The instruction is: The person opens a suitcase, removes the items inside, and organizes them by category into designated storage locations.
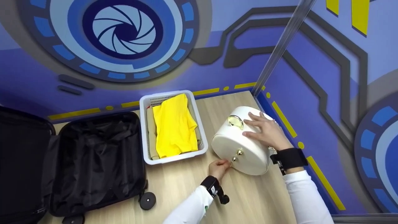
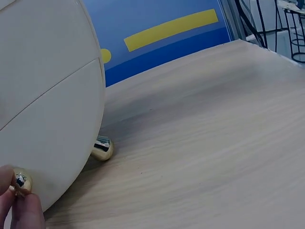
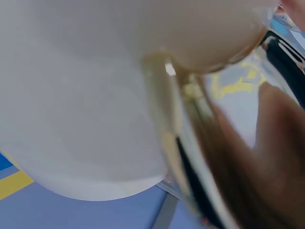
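A white rounded box (image 1: 222, 135) with an oval front, probably a jewelry box, leans on the table at the right. Two small gold knobs (image 1: 239, 152) show on its front, and a gold ring-shaped fitting (image 1: 235, 122) sits on its curved side. My left hand (image 1: 219, 169) is low at the front, thumb and fingers pinching a gold knob (image 2: 22, 177) in the left wrist view. A rounded gold foot (image 2: 103, 149) sticks out under the box there. My right hand (image 1: 269, 130) rests on the curved side with fingers spread. A blurred gold bar (image 3: 174, 138) crosses the right wrist view.
Left of the box stands a white plastic basket (image 1: 142, 130) with a folded yellow cloth (image 1: 174, 127) on other fabric. Farther left lies an opened black suitcase (image 1: 99, 161), its wheel (image 1: 147, 200) toward the basket. Patterned blue-purple walls (image 1: 236, 34) meet behind the box.
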A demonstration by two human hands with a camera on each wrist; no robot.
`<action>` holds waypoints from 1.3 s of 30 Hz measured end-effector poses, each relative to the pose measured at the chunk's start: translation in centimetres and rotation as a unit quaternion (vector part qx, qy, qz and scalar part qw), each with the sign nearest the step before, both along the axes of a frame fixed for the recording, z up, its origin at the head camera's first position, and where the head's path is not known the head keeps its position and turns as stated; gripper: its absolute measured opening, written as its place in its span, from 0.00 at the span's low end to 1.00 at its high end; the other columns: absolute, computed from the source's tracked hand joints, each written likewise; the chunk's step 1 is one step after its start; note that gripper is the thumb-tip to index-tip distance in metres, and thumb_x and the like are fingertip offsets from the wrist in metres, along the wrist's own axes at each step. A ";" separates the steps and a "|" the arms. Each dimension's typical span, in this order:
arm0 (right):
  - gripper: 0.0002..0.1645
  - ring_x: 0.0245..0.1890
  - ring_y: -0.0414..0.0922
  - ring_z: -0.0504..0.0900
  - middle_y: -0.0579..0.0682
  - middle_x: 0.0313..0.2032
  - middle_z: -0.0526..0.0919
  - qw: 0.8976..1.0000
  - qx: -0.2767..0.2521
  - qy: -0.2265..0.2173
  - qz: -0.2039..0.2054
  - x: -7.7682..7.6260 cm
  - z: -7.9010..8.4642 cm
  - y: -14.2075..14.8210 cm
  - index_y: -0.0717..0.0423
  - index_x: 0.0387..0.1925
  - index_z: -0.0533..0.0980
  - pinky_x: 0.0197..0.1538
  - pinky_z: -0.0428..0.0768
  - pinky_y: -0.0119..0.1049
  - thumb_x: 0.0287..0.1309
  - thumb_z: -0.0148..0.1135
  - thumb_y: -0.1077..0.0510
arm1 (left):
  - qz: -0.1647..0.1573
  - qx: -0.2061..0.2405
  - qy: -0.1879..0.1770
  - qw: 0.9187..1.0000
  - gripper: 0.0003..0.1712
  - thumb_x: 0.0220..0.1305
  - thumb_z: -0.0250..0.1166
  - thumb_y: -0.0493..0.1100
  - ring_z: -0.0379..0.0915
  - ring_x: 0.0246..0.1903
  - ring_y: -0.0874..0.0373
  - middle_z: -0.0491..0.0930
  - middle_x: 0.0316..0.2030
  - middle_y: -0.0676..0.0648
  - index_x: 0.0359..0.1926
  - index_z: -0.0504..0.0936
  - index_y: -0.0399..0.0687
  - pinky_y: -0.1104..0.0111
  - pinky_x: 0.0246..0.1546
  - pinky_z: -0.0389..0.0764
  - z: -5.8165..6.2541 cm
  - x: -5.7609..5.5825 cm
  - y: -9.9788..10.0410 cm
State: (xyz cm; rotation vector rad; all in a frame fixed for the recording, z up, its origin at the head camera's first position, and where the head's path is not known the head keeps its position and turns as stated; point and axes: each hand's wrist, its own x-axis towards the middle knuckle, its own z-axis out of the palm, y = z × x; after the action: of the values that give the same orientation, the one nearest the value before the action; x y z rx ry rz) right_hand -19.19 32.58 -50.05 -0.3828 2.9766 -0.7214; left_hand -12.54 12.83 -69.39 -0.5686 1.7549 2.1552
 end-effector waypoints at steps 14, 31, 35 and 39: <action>0.13 0.37 0.52 0.90 0.51 0.38 0.91 0.933 0.030 0.357 0.046 1.8 -0.6 1.2 0.56 0.39 0.89 0.36 0.86 0.50 0.54 0.77 0.53 | -0.119 -0.108 0.281 0.946 0.09 0.64 0.66 0.29 0.84 0.40 0.51 0.86 0.48 0.39 0.45 0.88 0.37 0.70 0.42 0.82 5.5 -0.2 -9.7; 0.50 0.73 0.67 0.63 0.67 0.73 0.67 0.956 0.015 0.271 -0.110 9.4 -6.5 -9.4 0.70 0.69 0.70 0.73 0.44 0.75 0.44 0.80 0.56 | 0.043 -0.498 0.450 0.740 0.13 0.59 0.71 0.27 0.81 0.49 0.52 0.83 0.49 0.47 0.43 0.87 0.45 0.62 0.48 0.79 8.0 4.3 -28.6; 0.64 0.77 0.68 0.51 0.67 0.77 0.57 0.959 0.011 0.235 -0.156 9.6 -7.7 -11.8 0.70 0.74 0.61 0.68 0.30 0.80 0.39 0.85 0.55 | 0.057 -0.513 0.428 0.742 0.16 0.58 0.70 0.25 0.81 0.50 0.50 0.82 0.51 0.46 0.44 0.87 0.44 0.61 0.48 0.77 8.0 5.9 -29.9; 0.67 0.77 0.71 0.43 0.68 0.76 0.52 0.952 0.006 0.246 -0.181 8.6 -9.1 -13.3 0.70 0.74 0.56 0.62 0.24 0.84 0.38 0.86 0.54 | 0.075 -0.511 0.415 0.749 0.17 0.59 0.70 0.25 0.81 0.51 0.50 0.81 0.52 0.45 0.46 0.87 0.45 0.64 0.47 0.77 8.1 7.0 -30.7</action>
State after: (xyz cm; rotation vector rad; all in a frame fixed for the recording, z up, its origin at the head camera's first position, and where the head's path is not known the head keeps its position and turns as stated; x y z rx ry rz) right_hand -10.57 19.27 -59.13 -0.0026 3.5806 -0.7205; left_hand -5.52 -17.82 -61.31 0.1569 3.4908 1.3492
